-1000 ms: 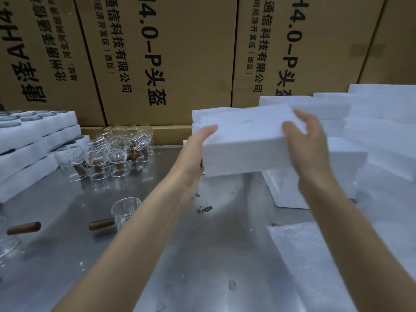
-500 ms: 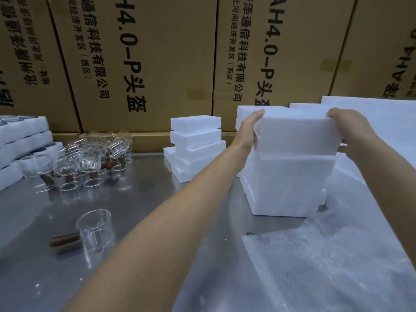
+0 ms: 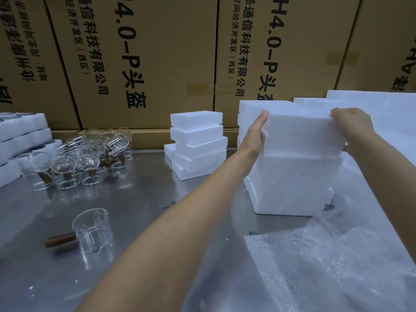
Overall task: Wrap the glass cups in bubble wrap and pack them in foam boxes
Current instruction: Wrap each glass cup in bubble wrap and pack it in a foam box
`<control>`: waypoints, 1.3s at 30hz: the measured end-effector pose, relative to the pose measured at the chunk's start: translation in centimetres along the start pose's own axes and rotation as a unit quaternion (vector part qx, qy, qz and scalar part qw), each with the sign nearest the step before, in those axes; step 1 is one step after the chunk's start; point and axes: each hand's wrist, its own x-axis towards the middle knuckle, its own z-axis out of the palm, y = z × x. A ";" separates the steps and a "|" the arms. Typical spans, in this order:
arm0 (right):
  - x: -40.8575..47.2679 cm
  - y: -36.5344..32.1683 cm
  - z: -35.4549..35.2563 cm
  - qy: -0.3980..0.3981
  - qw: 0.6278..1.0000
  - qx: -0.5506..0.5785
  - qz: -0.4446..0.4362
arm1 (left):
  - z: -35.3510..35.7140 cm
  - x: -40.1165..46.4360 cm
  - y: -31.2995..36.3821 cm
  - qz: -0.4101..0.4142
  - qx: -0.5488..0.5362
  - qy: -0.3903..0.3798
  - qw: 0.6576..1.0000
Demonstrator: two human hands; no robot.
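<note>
We see a wall of brown cartons (image 3: 144, 64) behind a steel table (image 3: 139, 199), printed text on them. On the table at right, a tall foam stack (image 3: 292, 183); our two hands are on the top foam box (image 3: 301, 136), which sits on that stack. Left hand (image 3: 256, 134) curls round its left end, thumb on top. Right hand (image 3: 353, 129) grips the right end, fingers bent over the top edge. Box looks closed; we can't see what's inside. Further back, a smaller pile of foam boxes (image 3: 198, 145), a bit skewed. Far left, foam trays (image 3: 20, 140) stacked. Bubble wrap (image 3: 333, 262) lies bottom right, near the stack. Cluster of glass cups (image 3: 90, 154) at back left, unwrapped. One lone glass cup (image 3: 93, 229) with a wooden handle sits near us, bare.

Progress, our guess: some boxes possibly packed, plenty of cups left to wrap. Mid-task at best.
</note>
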 end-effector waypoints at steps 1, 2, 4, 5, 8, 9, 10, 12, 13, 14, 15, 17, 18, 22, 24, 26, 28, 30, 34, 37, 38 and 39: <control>0.1 0.2 0.1 0.000 1.000 -0.004 -0.005 | -0.1 -0.1 -0.2 -0.001 0.008 -0.006 1.000; 0.1 0.5 0.1 0.000 1.000 -0.010 -0.008 | -0.2 -0.2 -0.5 0.004 0.022 -0.012 1.000; 0.2 0.7 0.3 0.007 0.999 -0.032 -0.015 | -0.5 -0.4 -0.8 0.014 0.037 -0.028 0.999; 0.3 0.7 0.3 0.012 0.999 -0.046 -0.016 | -0.6 -0.6 -0.7 0.016 0.042 -0.033 0.998; 0.4 0.3 0.2 0.022 0.997 -0.078 -0.008 | -0.9 -1.1 -0.4 0.016 0.067 -0.032 0.997; 0.3 0.1 0.2 0.025 0.996 -0.087 -0.005 | -1.0 -1.3 -0.3 0.008 0.069 -0.033 0.997; 0.2 0.0 0.2 0.031 0.995 -0.099 -0.006 | -1.2 -1.5 -0.1 -0.006 0.074 -0.036 0.997; 0.1 -0.2 0.1 0.045 0.992 -0.120 -0.017 | -1.7 -2.3 0.1 -0.038 0.109 -0.033 0.993; 0.0 -0.4 0.0 0.049 0.991 -0.125 -0.022 | -2.1 -2.9 0.3 -0.044 0.137 -0.025 0.989; 0.0 -0.6 0.0 0.055 0.990 -0.127 -0.024 | -2.8 -3.5 0.5 -0.043 0.167 -0.014 0.985; -0.1 -0.8 0.0 0.061 0.989 -0.129 -0.027 | -3.6 -4.2 0.6 -0.038 0.204 0.001 0.978; -0.4 -1.3 -0.1 0.085 0.986 -0.138 -0.050 | -6.2 -5.9 0.6 -0.032 0.318 0.048 0.946; -0.9 -1.7 -0.2 0.100 0.983 -0.142 -0.067 | -7.9 -6.8 0.3 -0.033 0.392 0.073 0.917; -3.8 -2.4 0.0 0.170 0.962 -0.110 -0.182 | -15.0 -11.3 -0.5 -0.130 0.682 0.108 0.712; -6.4 -1.8 0.7 0.192 0.943 -0.065 -0.263 | -17.9 -13.7 -0.9 -0.238 0.718 0.114 0.645; -9.8 -0.6 2.0 0.187 0.922 -0.042 -0.337 | -20.0 -15.7 -1.3 -0.306 0.723 0.112 0.609; -13.3 1.0 3.9 0.148 0.909 -0.040 -0.387 | -21.0 -16.7 -1.7 -0.332 0.722 0.104 0.598; -16.5 2.6 5.9 0.088 0.913 -0.029 -0.396 | -21.3 -17.0 -1.9 -0.322 0.725 0.101 0.601; -20.9 5.4 9.4 -0.033 0.936 -0.007 -0.351 | -20.7 -17.1 -2.6 -0.269 0.746 0.095 0.602; -22.6 7.1 10.9 -0.084 0.940 -0.008 -0.331 | -19.7 -17.0 -3.7 -0.211 0.749 0.082 0.622; -23.0 7.8 11.2 -0.097 0.941 -0.010 -0.325 | -19.2 -17.2 -4.1 -0.191 0.750 0.076 0.629; -23.3 8.4 11.5 -0.111 0.942 -0.012 -0.317 | -18.8 -17.3 -4.6 -0.170 0.750 0.071 0.635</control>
